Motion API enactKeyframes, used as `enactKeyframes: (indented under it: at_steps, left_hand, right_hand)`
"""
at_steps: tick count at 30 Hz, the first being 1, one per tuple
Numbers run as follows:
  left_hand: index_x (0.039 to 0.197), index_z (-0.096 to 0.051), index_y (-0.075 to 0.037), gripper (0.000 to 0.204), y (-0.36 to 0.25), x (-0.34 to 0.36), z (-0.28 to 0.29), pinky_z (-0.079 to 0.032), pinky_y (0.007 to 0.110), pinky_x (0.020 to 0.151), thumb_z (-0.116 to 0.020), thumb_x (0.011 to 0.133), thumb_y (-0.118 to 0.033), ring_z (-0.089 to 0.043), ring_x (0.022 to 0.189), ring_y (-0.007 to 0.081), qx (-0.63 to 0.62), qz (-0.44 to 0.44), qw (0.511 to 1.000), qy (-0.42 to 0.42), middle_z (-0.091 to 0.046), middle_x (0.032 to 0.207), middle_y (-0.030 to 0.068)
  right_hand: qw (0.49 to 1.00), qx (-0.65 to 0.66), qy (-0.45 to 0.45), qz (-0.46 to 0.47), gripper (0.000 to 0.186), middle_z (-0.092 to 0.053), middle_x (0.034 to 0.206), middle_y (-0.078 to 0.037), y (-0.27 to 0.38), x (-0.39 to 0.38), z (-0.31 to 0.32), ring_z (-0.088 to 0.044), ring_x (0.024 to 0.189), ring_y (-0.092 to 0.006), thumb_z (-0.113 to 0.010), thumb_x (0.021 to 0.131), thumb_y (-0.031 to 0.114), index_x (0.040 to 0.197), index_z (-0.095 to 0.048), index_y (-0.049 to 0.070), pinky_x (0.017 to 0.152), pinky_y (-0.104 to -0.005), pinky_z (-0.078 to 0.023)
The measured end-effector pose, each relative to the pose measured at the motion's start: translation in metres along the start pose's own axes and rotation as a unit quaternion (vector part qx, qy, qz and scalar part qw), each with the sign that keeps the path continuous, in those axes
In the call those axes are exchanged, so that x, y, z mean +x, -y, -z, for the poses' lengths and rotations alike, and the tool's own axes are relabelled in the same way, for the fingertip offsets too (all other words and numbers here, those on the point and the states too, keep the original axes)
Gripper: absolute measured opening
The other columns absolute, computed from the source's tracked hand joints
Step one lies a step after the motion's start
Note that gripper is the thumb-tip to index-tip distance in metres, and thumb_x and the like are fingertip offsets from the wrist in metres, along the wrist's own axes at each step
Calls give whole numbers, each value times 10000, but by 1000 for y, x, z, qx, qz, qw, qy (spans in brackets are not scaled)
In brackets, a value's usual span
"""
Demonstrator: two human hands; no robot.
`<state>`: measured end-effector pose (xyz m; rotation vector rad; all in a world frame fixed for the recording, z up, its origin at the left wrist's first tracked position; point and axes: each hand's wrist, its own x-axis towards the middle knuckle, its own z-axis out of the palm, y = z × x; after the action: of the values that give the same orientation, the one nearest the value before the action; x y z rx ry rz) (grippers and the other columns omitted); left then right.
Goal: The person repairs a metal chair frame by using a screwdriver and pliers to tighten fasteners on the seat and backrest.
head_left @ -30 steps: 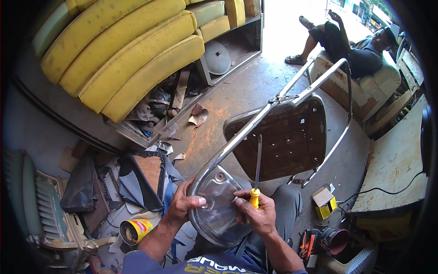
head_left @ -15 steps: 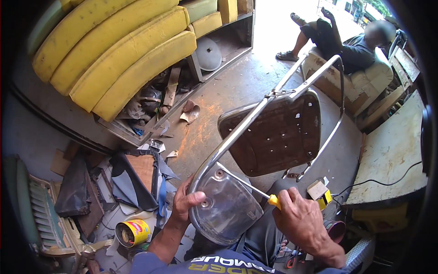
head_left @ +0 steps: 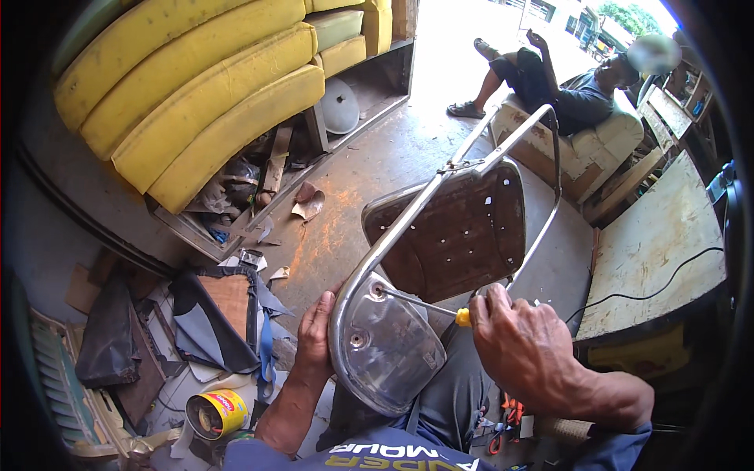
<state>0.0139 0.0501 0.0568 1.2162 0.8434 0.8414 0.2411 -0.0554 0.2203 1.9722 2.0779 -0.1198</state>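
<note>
A metal folding chair frame [head_left: 398, 224] leans across my lap, its curved end toward me and its brown perforated seat pan [head_left: 452, 239] beyond. Inside the curved end sits a shiny grey backrest plate [head_left: 390, 334] with two round fastener spots. My left hand [head_left: 316, 336] grips the left bend of the tube, its fingers along the outer side. My right hand [head_left: 522, 345] is closed round the yellow handle of a screwdriver [head_left: 422, 302]. The shaft runs left over the plate, and its tip meets the upper fastener spot. My right fingers hide most of the handle.
Long yellow foam cushions [head_left: 212, 102] are stacked on a shelf at upper left. A yellow can [head_left: 217, 414] and upholstery scraps [head_left: 216, 318] lie left of me. A worn board [head_left: 660, 251] with a black cable stands right. Another person [head_left: 585, 93] reclines on a seat at the back.
My left thumb has left the face of the plate, and that hand now lies along the tube's side. The screwdriver's tip has shifted onto the upper fastener spot. My view has turned slightly.
</note>
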Motion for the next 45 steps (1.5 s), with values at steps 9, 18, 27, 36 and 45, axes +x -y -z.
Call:
enactKeyframes:
  at_steps: [9, 18, 27, 36, 45]
  left_hand:
    - [1513, -435, -54, 424, 1, 2, -2, -617, 281, 854, -332, 1131, -207, -715, 1012, 169, -192, 44, 980, -34, -690, 1213, 145]
    - [1450, -494, -44, 391, 3, 6, -10, -588, 286, 912, -338, 1124, -193, -695, 1078, 179, -209, 59, 976, -20, -675, 1244, 141]
    - [1434, -504, -40, 376, 4, 8, -2, -604, 262, 824, -375, 1122, -206, -706, 986, 138, -187, 77, 977, -75, -694, 1182, 119]
    - [1426, -522, -37, 385, -5, 21, -5, -533, 250, 942, -396, 1113, -222, -663, 1072, 129, -103, 115, 985, -79, -671, 1224, 97]
    - [1422, -526, -29, 387, -1, 19, -5, -534, 237, 917, -415, 1108, -226, -673, 1038, 114, -99, 133, 981, -100, -690, 1186, 88]
  right_hand:
    - [987, -151, -29, 49, 183, -602, 878, -163, 15, 14, 22, -663, 670, -202, -631, 903, 110, 933, -618, -70, 492, -336, -551]
    - [980, -195, -10, 35, 206, -602, 862, -165, 18, 10, 34, -650, 645, -184, -634, 885, 102, 938, -647, -96, 469, -335, -545]
    - [994, 3, -64, -83, 160, -625, 916, -120, -27, 3, 14, -703, 680, -272, -671, 894, 123, 1000, -628, 11, 575, -390, -579]
    - [811, 531, -203, -142, 144, -664, 806, -156, -30, 7, -126, -684, 713, -305, -742, 823, 58, 933, -672, -3, 651, -372, -523]
    - [826, 528, -188, -56, 195, -622, 799, -165, -29, 46, -157, -635, 706, -360, -731, 761, 67, 940, -685, 6, 650, -409, -510]
